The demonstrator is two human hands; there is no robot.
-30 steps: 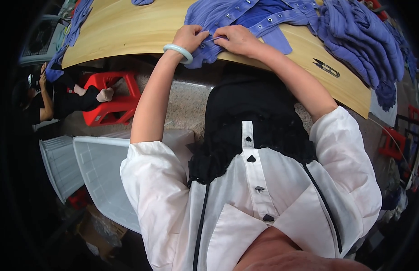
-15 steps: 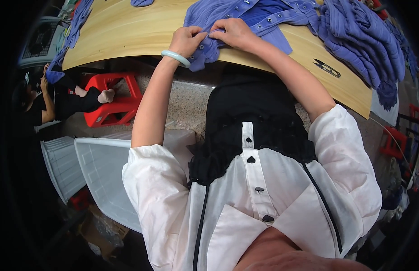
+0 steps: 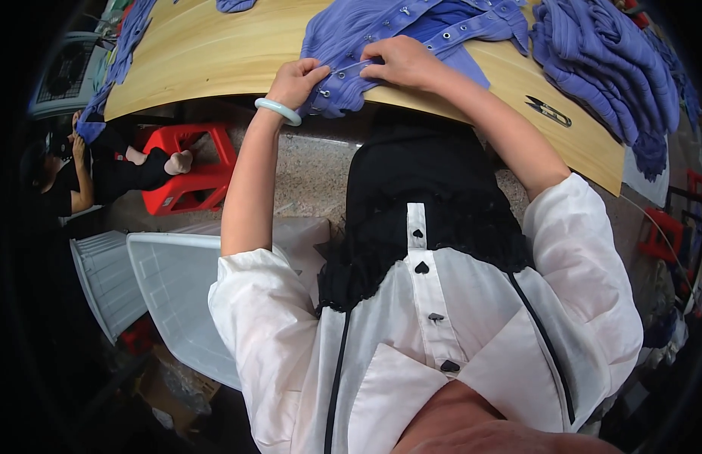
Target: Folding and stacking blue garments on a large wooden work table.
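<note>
A purple-blue ribbed garment with rows of metal snaps or eyelets lies at the table's near edge, one part hanging over it. My left hand, a pale bangle on its wrist, pinches the garment's edge between thumb and fingers. To its right, my right hand has its thumb and fingertips closed on the placket strip of the same garment. A short stretch of the strip with a metal fitting shows between the hands. The exact grip of the right fingertips is partly hidden.
Thread snips lie on the wooden table to the right, beside a heap of purple-blue garments. Below left are a red stool, a white plastic bin and a seated person handling similar cloth.
My left hand has moved left and slightly down, away from the right hand. The strip between them now shows more, and the garment's near part has spread out.
</note>
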